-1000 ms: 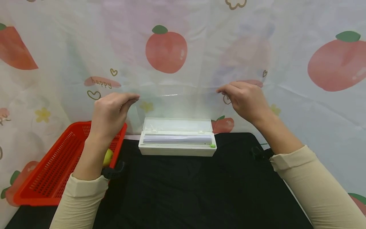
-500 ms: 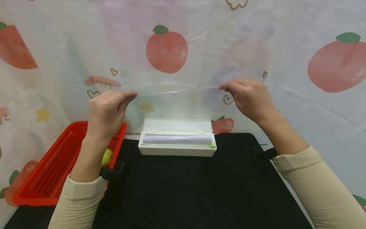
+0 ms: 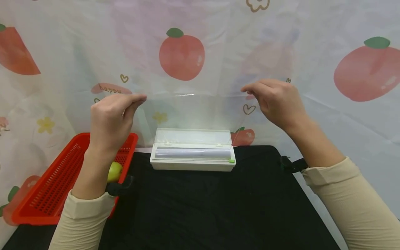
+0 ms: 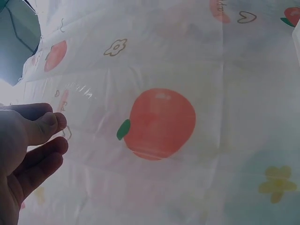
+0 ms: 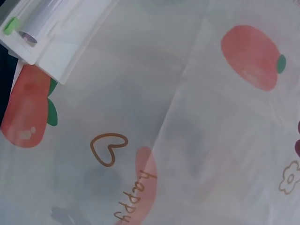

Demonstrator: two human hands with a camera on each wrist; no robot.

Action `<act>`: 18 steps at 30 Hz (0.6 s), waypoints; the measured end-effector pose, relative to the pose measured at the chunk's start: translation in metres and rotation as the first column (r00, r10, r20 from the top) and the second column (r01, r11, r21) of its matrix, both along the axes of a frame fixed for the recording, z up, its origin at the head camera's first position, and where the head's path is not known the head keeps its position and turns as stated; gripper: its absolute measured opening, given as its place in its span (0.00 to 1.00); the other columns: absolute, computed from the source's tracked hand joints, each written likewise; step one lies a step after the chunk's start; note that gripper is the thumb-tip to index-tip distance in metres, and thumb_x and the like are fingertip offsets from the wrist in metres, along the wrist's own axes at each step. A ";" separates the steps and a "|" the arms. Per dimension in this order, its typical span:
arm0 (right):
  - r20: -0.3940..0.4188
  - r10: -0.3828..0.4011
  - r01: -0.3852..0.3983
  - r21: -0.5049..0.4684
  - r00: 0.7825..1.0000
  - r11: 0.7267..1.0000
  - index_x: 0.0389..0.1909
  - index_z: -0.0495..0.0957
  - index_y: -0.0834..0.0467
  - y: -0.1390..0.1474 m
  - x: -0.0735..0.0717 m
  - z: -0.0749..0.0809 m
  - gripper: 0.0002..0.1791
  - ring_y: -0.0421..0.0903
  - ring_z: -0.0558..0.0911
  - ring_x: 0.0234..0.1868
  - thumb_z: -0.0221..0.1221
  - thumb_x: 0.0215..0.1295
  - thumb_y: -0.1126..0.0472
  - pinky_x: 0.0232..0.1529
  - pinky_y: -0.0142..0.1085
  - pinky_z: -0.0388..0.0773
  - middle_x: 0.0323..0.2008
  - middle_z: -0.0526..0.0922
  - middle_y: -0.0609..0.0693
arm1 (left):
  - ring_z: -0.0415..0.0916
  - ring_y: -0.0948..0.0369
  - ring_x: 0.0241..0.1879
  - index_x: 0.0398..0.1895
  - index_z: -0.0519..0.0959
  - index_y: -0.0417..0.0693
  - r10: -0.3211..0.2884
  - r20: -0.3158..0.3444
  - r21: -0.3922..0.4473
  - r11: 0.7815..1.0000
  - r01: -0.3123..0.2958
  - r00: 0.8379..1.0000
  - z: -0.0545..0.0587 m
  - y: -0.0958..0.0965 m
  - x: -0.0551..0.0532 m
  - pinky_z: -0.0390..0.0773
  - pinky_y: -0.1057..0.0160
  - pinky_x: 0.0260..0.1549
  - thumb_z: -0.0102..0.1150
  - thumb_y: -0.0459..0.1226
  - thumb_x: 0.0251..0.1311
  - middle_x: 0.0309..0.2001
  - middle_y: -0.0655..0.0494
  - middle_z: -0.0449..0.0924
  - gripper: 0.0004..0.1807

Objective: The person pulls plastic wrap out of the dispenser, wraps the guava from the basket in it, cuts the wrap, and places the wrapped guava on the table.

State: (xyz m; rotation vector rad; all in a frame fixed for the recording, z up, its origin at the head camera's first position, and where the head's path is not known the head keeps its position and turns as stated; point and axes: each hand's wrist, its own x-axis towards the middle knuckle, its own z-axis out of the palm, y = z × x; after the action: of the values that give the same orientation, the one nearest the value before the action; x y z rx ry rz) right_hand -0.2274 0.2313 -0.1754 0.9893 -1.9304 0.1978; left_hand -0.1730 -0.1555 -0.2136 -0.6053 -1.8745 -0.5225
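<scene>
A sheet of clear plastic wrap stretches between my raised hands, its top edge showing as a thin glint. At its left end, the thumb and fingers of my left hand pinch the film; the left wrist view also has this hand with shiny creases beside the fingertips. My right hand pinches the right end with bent fingers. Below the film, a white wrap dispenser stands with its lid tipped back. Inside lies the wrap roll, and a green slide cutter sits at the right end of the front edge.
A red plastic basket stands on the left, partly behind my left forearm, with a yellow-green fruit in it. Black cloth covers the table. Behind the dispenser hangs a fruit-print curtain.
Both hands have risen and moved slightly farther apart, and the top edge of the plastic wrap has risen with them. The dispenser and basket have stayed in place.
</scene>
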 end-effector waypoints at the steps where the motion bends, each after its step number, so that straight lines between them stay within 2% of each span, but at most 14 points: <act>1: 0.000 0.004 -0.004 -0.008 1.000 1.000 0.39 0.86 0.57 -0.001 0.000 0.001 0.07 0.50 0.85 0.29 0.62 0.66 0.70 0.28 0.45 0.78 0.31 0.88 0.52 | 0.85 0.51 0.34 0.46 0.87 0.41 0.004 0.000 0.006 1.000 -0.004 1.000 0.001 0.000 0.000 0.81 0.55 0.38 0.66 0.34 0.61 0.37 0.45 0.88 0.11; 5: -0.001 0.002 -0.002 -0.004 1.000 1.000 0.38 0.86 0.58 -0.001 0.002 0.007 0.07 0.51 0.85 0.29 0.63 0.65 0.71 0.29 0.46 0.79 0.31 0.88 0.53 | 0.84 0.52 0.34 0.45 0.88 0.43 0.002 -0.001 0.039 0.999 -0.002 1.000 0.004 0.000 0.001 0.79 0.59 0.37 0.66 0.35 0.61 0.37 0.46 0.88 0.11; 12: 0.002 -0.015 0.015 0.022 1.000 1.000 0.39 0.86 0.59 -0.001 0.005 0.015 0.05 0.52 0.86 0.31 0.63 0.65 0.70 0.31 0.45 0.80 0.32 0.88 0.53 | 0.83 0.52 0.32 0.44 0.88 0.43 -0.007 -0.022 0.057 0.998 0.008 1.000 0.008 -0.001 0.004 0.71 0.73 0.37 0.65 0.36 0.62 0.36 0.47 0.89 0.10; 18: -0.020 0.019 -0.019 0.002 1.000 1.000 0.38 0.85 0.59 -0.003 0.007 0.016 0.05 0.52 0.85 0.31 0.63 0.65 0.70 0.30 0.44 0.79 0.32 0.88 0.53 | 0.83 0.52 0.31 0.44 0.89 0.44 -0.003 -0.041 0.066 0.998 0.006 0.999 0.007 -0.002 0.004 0.71 0.69 0.33 0.65 0.37 0.62 0.34 0.48 0.88 0.10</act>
State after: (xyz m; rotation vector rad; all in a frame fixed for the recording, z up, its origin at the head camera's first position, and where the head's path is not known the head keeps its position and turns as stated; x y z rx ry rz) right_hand -0.2200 0.2282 -0.1591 1.0076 -1.9037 0.1955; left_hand -0.1694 -0.1574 -0.2064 -0.5726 -1.8105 -0.5681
